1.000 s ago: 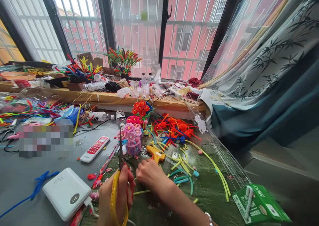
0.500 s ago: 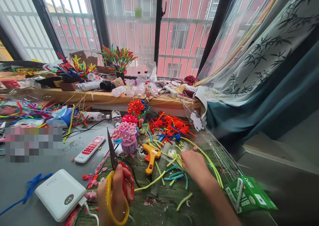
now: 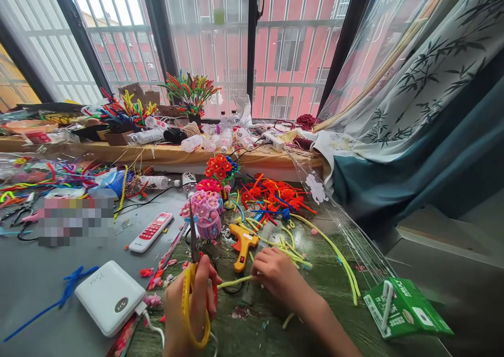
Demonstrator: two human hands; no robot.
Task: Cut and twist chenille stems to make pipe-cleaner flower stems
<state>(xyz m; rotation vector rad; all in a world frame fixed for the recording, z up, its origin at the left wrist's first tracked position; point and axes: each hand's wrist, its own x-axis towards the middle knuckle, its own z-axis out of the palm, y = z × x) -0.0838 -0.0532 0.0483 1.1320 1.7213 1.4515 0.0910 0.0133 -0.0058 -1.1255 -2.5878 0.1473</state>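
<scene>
My left hand (image 3: 191, 307) is wrapped around the yellow handles of the scissors (image 3: 192, 278), with the blades pointing up, near the front edge of the green mat (image 3: 334, 304). My right hand (image 3: 277, 275) pinches one end of a yellow-green fuzzy stick (image 3: 235, 281) that lies on the mat between my hands. The orange glue gun (image 3: 242, 244) rests just behind the stick.

No legible text on anything
</scene>
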